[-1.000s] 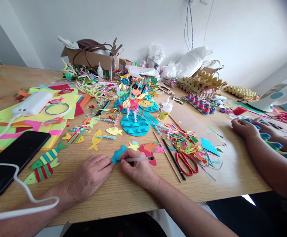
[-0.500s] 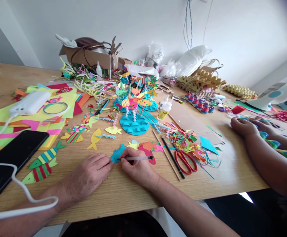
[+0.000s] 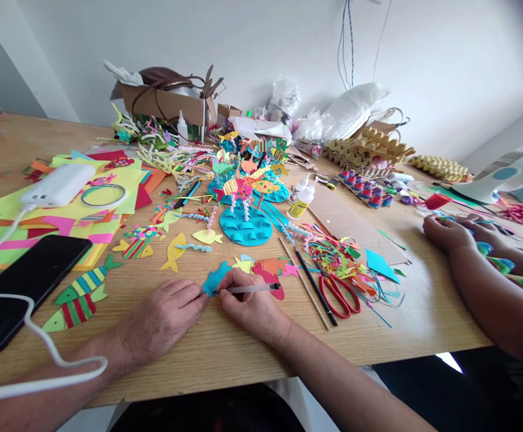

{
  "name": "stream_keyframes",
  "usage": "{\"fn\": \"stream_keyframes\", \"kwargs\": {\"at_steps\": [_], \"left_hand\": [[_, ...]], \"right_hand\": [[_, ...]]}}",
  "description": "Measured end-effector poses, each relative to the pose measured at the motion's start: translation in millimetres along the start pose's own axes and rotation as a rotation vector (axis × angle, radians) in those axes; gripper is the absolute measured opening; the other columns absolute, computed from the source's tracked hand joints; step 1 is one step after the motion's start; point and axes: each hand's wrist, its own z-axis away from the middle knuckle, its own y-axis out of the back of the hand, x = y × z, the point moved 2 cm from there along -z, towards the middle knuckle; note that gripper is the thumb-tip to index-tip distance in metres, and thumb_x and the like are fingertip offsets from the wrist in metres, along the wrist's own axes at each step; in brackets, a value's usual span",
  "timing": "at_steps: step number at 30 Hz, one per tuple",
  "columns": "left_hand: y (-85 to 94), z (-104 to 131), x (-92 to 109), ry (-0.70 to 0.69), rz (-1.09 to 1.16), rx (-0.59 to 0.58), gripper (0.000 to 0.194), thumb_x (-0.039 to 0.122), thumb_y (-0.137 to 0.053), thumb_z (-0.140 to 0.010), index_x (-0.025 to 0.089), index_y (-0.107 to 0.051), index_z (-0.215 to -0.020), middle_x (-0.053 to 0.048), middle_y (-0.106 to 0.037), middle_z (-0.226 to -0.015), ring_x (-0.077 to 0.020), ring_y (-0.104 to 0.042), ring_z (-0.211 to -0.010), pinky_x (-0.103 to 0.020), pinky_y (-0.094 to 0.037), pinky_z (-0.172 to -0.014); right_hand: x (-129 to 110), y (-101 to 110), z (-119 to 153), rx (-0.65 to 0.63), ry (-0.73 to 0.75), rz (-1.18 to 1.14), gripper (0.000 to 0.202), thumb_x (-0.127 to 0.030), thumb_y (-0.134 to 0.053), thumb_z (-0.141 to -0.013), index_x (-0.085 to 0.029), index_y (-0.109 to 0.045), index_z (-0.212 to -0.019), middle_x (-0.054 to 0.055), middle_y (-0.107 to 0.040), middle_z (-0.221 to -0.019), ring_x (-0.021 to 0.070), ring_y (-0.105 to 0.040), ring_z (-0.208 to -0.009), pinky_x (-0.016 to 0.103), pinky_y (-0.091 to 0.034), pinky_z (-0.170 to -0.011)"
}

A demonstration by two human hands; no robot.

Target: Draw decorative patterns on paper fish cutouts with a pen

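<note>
My right hand (image 3: pixel 254 305) pinches a pen (image 3: pixel 254 288) with a clear barrel, its tip down at a blue paper cutout (image 3: pixel 217 277) on the table. The cutout looks like a fish, though fingers cover part of it. From the other side my left hand (image 3: pixel 164 312) holds the cutout's near end with its fingertips, fingers pressed together. Just beyond lie a yellow paper fish (image 3: pixel 173 252) and a red paper cutout (image 3: pixel 270 281). To the left are a green striped fish (image 3: pixel 83 285) and a red-striped fish (image 3: pixel 74 312).
Red-handled scissors (image 3: pixel 342 297), a black pencil (image 3: pixel 317 291) and paper scraps lie to the right. A blue base (image 3: pixel 245 227) with fish on twisted stems stands ahead. A phone (image 3: pixel 29 288) and white power bank (image 3: pixel 57 186) sit left. Another person's arms (image 3: pixel 490 282) rest at right.
Both hands and the cutout stay almost in place. The whole view has shifted very slightly.
</note>
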Motion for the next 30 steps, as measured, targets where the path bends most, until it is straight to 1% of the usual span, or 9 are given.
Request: {"fn": "stream_keyframes", "kwargs": {"at_steps": [5,16,30], "left_hand": [[0.3,0.0,-0.5,-0.006,0.003,0.005,0.038,0.015,-0.028,-0.097,0.013,-0.065,-0.089,-0.006,-0.064,-0.083,-0.0172,-0.06,-0.081,-0.031,-0.052,-0.075],[-1.0,0.2,0.2,0.003,0.017,0.015,0.039,0.015,-0.027,-0.097,0.012,-0.065,-0.088,-0.007,-0.065,-0.083,-0.0174,-0.06,-0.08,-0.032,-0.052,-0.074],[-1.2,0.3,-0.5,-0.008,0.014,0.013,0.038,0.015,-0.028,-0.097,0.012,-0.065,-0.09,-0.007,-0.065,-0.083,-0.0174,-0.059,-0.081,-0.032,-0.052,-0.075]], "right_hand": [[0.8,1.7,0.3,0.021,-0.009,-0.033,0.01,-0.012,-0.049,-0.07,-0.019,-0.055,-0.066,-0.003,-0.055,-0.057,0.0089,-0.047,-0.05,0.02,-0.037,-0.049],[2.1,-0.5,0.4,0.008,-0.013,0.001,0.01,-0.012,-0.049,-0.07,-0.019,-0.054,-0.065,-0.003,-0.057,-0.058,0.0096,-0.05,-0.052,0.02,-0.038,-0.051],[0.1,2.5,0.1,0.012,-0.008,-0.002,0.009,-0.013,-0.048,-0.068,-0.018,-0.053,-0.063,-0.002,-0.054,-0.057,0.0095,-0.047,-0.051,0.02,-0.036,-0.049]]}}
